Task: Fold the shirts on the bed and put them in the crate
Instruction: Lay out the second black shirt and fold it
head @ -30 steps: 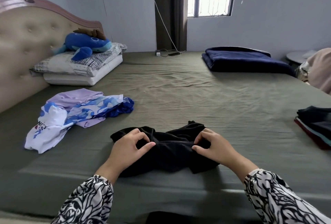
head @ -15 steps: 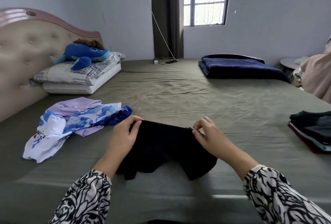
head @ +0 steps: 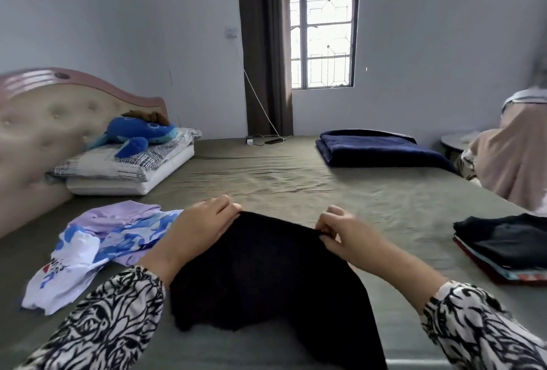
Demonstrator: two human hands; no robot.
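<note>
Both hands hold the black knit shirt [head: 266,275] by its top edge above the olive-green bed [head: 296,186]: left hand [head: 195,230] and right hand [head: 343,233] pinch it. Unfolded lilac and blue-white shirts [head: 97,242] lie left, a folded dark stack [head: 503,245] right.

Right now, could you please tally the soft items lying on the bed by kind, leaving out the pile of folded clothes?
Black shirt held up by both hands: 1
Unfolded shirts, lilac and blue-and-white printed: 2
Pillows, checked on white: 2
Blue plush toy: 1
Folded navy blanket: 1
Total: 7
</note>
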